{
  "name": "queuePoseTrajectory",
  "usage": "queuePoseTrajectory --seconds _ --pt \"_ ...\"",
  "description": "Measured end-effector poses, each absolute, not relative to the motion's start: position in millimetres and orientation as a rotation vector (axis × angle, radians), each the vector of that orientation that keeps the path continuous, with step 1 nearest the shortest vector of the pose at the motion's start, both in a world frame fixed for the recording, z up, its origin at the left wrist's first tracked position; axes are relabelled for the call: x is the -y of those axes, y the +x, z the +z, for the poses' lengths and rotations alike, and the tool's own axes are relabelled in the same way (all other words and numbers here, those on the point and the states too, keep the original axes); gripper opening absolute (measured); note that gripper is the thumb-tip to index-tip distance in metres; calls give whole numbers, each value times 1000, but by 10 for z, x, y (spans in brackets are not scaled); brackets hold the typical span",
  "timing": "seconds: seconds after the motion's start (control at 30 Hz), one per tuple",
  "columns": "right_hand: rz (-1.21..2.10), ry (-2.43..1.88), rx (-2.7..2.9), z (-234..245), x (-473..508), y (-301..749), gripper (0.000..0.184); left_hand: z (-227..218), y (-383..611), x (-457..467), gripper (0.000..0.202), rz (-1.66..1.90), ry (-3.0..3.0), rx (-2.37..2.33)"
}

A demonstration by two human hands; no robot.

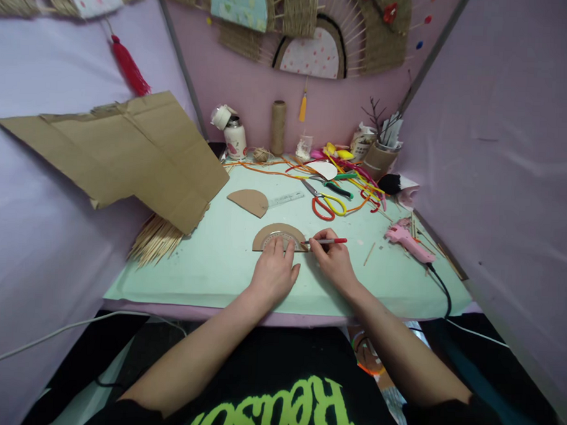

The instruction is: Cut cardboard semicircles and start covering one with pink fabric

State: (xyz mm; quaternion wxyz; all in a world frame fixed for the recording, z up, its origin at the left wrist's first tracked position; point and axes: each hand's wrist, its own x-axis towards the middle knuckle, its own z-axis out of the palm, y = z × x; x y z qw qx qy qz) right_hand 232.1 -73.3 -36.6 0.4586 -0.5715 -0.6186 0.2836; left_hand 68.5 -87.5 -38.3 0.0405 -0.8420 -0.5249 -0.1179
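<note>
A brown cardboard half-circle (268,231) lies on the pale green mat (207,265), with a clear protractor (279,240) on top of it. My left hand (274,271) lies flat on the protractor, fingers stretched out, pressing it down. My right hand (333,259) is closed on a red pen (329,241). The pen's tip touches the right corner of the half-circle.
A second cardboard half-circle (249,201) and a clear ruler (286,199) lie farther back. Scissors (322,200), coloured wires (359,181), a pink glue gun (406,240) with its black cord, a large cardboard sheet (127,148), a bundle of sticks (155,239), a flask (234,138) and a twine spool (278,127) surround the mat.
</note>
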Motion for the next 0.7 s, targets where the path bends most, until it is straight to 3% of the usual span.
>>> queuePoseTrajectory --seconds 0.7 --pt "658 -1397 1568 -358 737 2310 18 -385 678 873 50 -373 -2595 1601"
